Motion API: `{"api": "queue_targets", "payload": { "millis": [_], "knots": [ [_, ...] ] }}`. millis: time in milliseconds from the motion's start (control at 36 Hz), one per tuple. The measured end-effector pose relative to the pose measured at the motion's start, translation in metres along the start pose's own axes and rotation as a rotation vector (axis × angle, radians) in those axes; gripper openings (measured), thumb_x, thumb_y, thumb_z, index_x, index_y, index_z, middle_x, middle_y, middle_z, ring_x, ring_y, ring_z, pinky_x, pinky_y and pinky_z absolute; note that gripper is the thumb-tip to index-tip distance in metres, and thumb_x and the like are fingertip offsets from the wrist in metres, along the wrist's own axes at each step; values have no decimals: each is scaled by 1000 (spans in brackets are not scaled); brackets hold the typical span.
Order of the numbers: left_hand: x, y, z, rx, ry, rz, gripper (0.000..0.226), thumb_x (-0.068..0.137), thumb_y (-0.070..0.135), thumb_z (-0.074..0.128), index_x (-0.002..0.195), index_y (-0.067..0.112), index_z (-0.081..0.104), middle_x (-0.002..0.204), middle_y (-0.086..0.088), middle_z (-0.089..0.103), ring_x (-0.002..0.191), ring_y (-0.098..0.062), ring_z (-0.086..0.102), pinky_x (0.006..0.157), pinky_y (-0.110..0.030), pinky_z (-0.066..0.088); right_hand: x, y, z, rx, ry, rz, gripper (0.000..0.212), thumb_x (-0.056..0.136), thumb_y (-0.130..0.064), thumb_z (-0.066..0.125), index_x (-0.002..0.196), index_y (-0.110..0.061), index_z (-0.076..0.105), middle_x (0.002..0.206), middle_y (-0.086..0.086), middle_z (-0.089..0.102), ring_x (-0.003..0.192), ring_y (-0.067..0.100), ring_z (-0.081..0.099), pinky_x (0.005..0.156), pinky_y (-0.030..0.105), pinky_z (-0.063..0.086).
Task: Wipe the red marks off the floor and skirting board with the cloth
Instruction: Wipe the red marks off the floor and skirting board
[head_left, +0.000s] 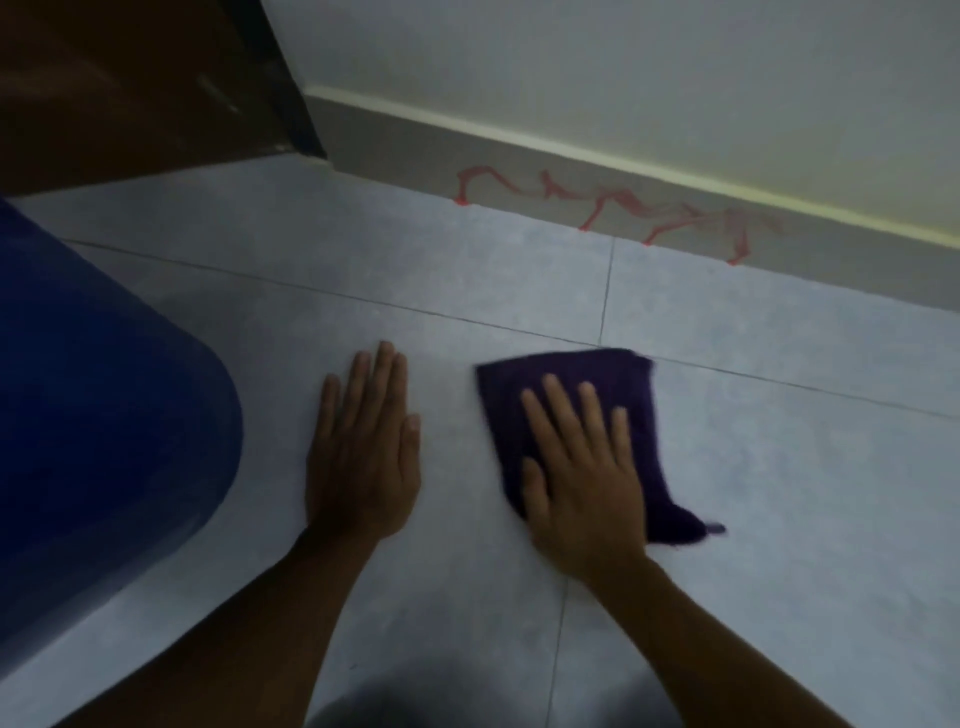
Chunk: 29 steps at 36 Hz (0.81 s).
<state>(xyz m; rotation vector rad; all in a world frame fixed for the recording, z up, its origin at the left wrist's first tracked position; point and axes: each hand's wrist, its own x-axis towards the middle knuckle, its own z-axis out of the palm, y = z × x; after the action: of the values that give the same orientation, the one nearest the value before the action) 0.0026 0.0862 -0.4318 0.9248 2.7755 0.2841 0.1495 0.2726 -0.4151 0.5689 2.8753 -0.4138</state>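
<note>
A dark purple cloth (618, 379) lies flat on the pale grey tiled floor (467, 270). My right hand (582, 467) presses flat on top of the cloth, fingers spread. To the cloth's left, my left hand (363, 447) rests palm down on bare tile, holding nothing. Red zigzag marks (618, 202) run along the grey skirting board (395, 145) farther ahead, with small red dots where the board meets the floor. I see no red marks on the tiles around my hands.
A large blue rounded object (104, 415) fills the left side, close to my left arm. A dark brown door (130, 78) stands at the top left, next to the skirting's end. A pale wall (675, 67) rises above the skirting.
</note>
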Motion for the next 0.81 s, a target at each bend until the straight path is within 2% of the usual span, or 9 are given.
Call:
{"api": "queue_targets", "payload": {
  "millis": [139, 250, 306, 389, 444, 500, 556, 667, 806],
  "knots": [
    [0, 2, 0, -17, -7, -5, 62, 108, 36, 20, 164, 9, 19, 174, -10, 14, 162, -27, 12, 130, -54, 16, 18, 89, -27, -43, 51, 368, 65, 99, -43, 22, 161, -25, 14, 170, 0, 9, 157, 28, 3, 123, 58, 10],
    [1, 6, -2, -9, -19, -16, 63, 107, 36, 20, 163, 7, 22, 172, -13, 19, 160, -32, 16, 129, -57, 18, 64, 74, -31, 45, 147, 660, 68, 98, -43, 22, 161, -22, 12, 170, 3, 9, 156, 33, 4, 123, 60, 5],
    [3, 14, -6, -13, -35, -39, 64, 105, 34, 23, 162, 6, 24, 171, -16, 23, 159, -35, 21, 128, -57, 21, 69, 41, -28, 58, 157, 580, 70, 96, -43, 27, 161, -22, 14, 169, 3, 10, 155, 35, 5, 123, 60, 5],
    [11, 31, -14, -11, -43, -80, 66, 101, 34, 29, 161, 6, 28, 167, -18, 31, 153, -40, 33, 124, -58, 28, 55, 4, -18, 52, 68, 192, 69, 98, -42, 32, 161, -26, 11, 170, -2, 4, 156, 29, -3, 124, 56, 4],
    [18, 47, -16, -8, -50, -64, 67, 99, 35, 28, 160, 7, 29, 166, -18, 33, 151, -40, 36, 122, -60, 29, 44, 12, -18, 56, 10, 44, 65, 102, -43, 31, 161, -28, 9, 170, -5, 1, 156, 25, -7, 124, 55, 5],
    [25, 66, -14, -16, -41, -43, 67, 99, 35, 29, 160, 6, 30, 166, -19, 32, 151, -42, 34, 121, -62, 29, 36, 40, -22, 44, -11, -22, 63, 103, -44, 31, 161, -31, 10, 170, -7, 2, 156, 22, -8, 125, 53, 3],
    [30, 86, -7, -36, -37, -28, 67, 100, 36, 28, 160, 6, 28, 168, -19, 30, 153, -43, 31, 123, -62, 26, 29, 77, -29, 37, 2, 3, 63, 103, -44, 32, 161, -33, 10, 170, -8, 3, 156, 21, -8, 125, 53, 2],
    [34, 126, 17, -88, -46, -20, 68, 103, 44, 22, 162, 11, 26, 172, -11, 20, 158, -38, 20, 128, -59, 16, 23, 170, -50, 25, 75, 201, 64, 102, -43, 31, 161, -32, 9, 170, -7, 4, 157, 21, -6, 126, 51, 2],
    [31, 147, 36, 6, 58, -89, 67, 102, 42, 29, 160, 10, 33, 170, -13, 28, 156, -43, 25, 128, -59, 14, 25, 250, -68, 0, 96, 284, 64, 101, -41, 33, 160, -29, 14, 170, -6, 9, 157, 19, 1, 126, 51, 8]
  ]
}}
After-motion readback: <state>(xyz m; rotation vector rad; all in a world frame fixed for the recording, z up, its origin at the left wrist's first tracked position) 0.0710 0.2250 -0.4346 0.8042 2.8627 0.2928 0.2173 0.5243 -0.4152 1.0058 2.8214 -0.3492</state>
